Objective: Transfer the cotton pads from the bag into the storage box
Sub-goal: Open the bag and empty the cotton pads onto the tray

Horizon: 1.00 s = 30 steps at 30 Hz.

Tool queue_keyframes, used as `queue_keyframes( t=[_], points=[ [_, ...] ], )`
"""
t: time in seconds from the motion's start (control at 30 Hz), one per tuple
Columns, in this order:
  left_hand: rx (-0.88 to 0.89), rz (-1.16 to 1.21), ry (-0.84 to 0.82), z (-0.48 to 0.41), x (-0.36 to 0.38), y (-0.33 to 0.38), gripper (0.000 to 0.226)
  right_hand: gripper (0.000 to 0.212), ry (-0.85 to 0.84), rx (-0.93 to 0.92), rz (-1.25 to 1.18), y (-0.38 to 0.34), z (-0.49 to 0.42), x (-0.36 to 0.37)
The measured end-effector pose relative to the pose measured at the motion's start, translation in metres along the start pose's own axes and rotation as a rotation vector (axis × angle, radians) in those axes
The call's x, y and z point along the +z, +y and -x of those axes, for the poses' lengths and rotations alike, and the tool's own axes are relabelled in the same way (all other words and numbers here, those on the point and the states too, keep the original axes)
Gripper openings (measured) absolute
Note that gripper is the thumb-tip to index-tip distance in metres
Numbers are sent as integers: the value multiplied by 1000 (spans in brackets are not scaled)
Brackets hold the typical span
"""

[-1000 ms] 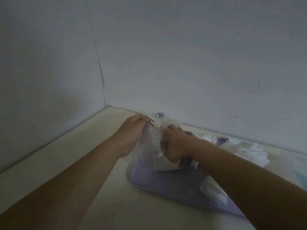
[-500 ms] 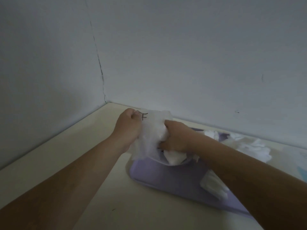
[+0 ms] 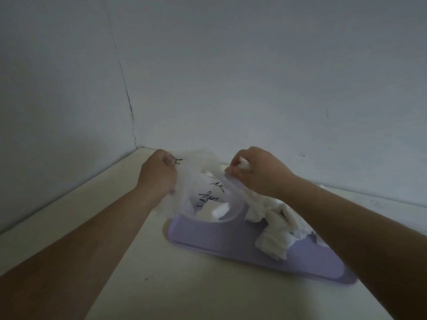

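Observation:
A clear plastic bag (image 3: pixel 203 181) with black writing is held open above the table between my two hands. My left hand (image 3: pixel 158 174) pinches the bag's left edge. My right hand (image 3: pixel 258 172) pinches its right edge. Inside the bag, low down, lie a few white cotton pads (image 3: pixel 213 210). Under the bag sits a flat lilac box (image 3: pixel 221 239); whether this part is the tray or the lid I cannot tell. More white cotton pads (image 3: pixel 277 229) are heaped on its right half, partly hidden by my right forearm.
The cream tabletop (image 3: pixel 92 215) runs into a corner of grey-white walls (image 3: pixel 231 77), close behind the bag. The left wall stands along the table's left edge. Pale objects at the far right edge are too dim to name.
My hands, bunched together on the bag before, have drawn apart and stretched its mouth wide. The pads inside have come into view, and the whole bag sits a little higher.

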<state>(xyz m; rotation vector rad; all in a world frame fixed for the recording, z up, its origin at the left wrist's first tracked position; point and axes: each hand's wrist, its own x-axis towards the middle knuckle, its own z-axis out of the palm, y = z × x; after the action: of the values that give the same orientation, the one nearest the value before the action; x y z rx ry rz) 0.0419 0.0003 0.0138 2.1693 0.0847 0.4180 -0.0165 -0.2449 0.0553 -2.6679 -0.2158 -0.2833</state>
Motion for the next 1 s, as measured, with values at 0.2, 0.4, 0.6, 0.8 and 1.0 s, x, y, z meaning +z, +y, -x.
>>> queue_keyframes(
  t=[0.2, 0.4, 0.6, 0.8, 1.0],
  points=[
    [0, 128, 0, -1, -6, -1, 32, 49, -139, 101, 271, 9, 15, -1],
    [87, 259, -68, 11, -1, 16, 33, 25, -141, -111, 117, -37, 24, 26],
    [46, 394, -154, 22, 0, 14, 33, 54, -294, -60, 34, -32, 24, 66],
    [8, 397, -295, 29, -4, 8, 18, 32, -373, -14, 114, -30, 22, 75],
    [-121, 450, -141, 18, -17, 6, 20, 40, -259, 75, 356, -14, 29, 20]
  ],
)
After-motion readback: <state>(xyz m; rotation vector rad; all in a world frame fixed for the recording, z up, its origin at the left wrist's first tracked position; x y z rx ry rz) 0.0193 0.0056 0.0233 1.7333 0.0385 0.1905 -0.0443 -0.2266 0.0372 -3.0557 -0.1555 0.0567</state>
